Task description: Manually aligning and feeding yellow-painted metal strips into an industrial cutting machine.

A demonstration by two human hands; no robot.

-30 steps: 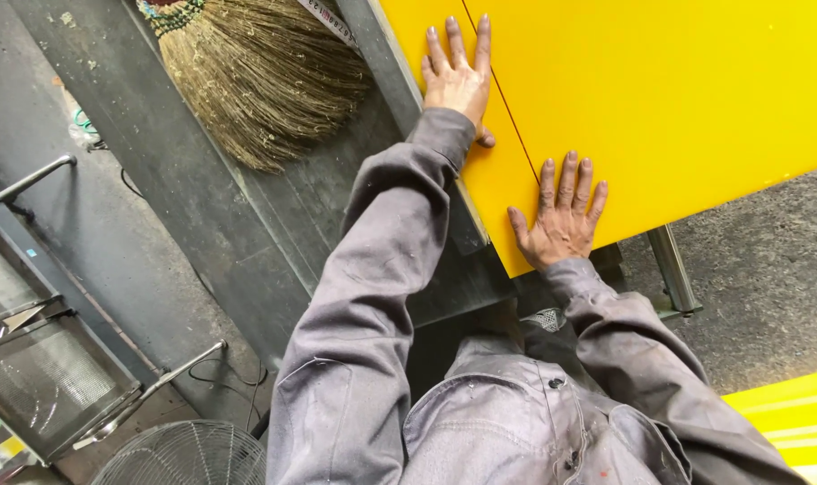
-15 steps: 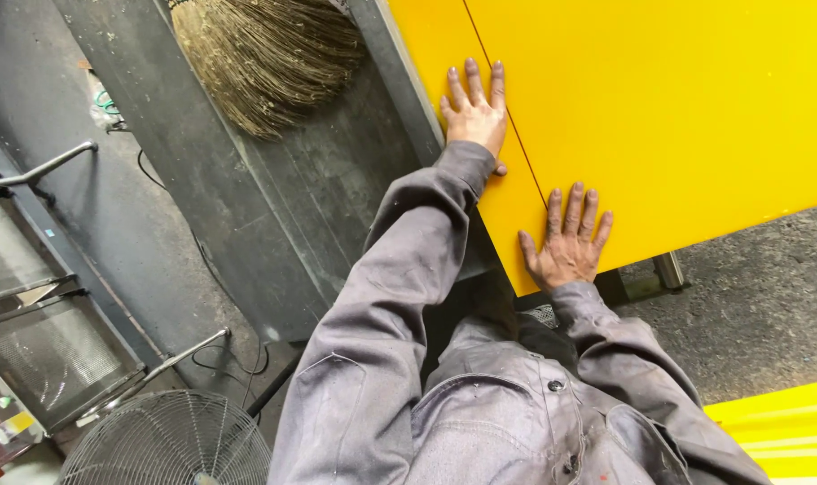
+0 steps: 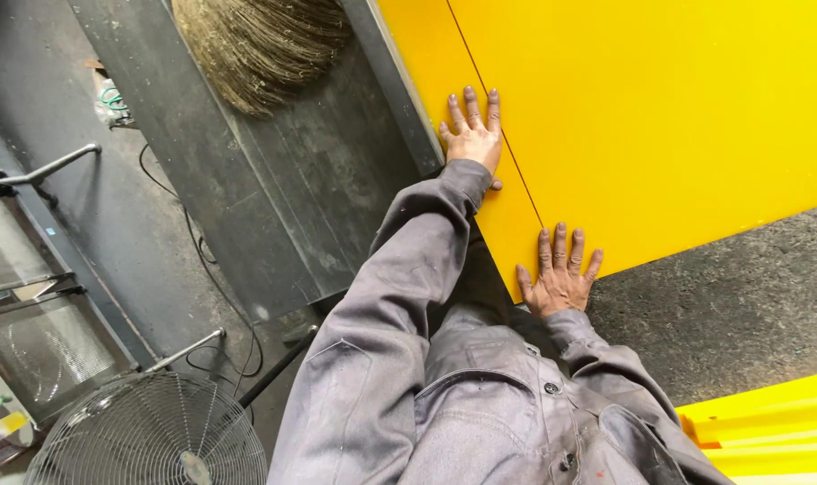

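Head view looks straight down on a large yellow sheet that fills the upper right of the frame, lying flat, with a thin dark line running down it from the top edge toward its near corner. Left of the sheet, and just beside its long edge, lies a dark grey metal panel, scuffed and dusty, sloping across the middle of the frame. A straw broom head rests on the upper part of that panel. Rough grey floor shows below the sheet on the right, and a strip of stacked yellow panels sits in the bottom right corner.

At the bottom left stands a round wire fan guard, near a metal-framed mesh rack at the left border; a black cable trails across the floor between them and the grey panel.

Grey work sleeves and the front of a grey jacket take up the lower middle.

Both hands lie flat on the yellow sheet, palms down, fingers spread wide, gripping nothing. Left hand presses near the sheet's left edge, its fingers straddling the thin dark line. Right hand presses on the near corner of the sheet, the heel of the palm just at the edge.
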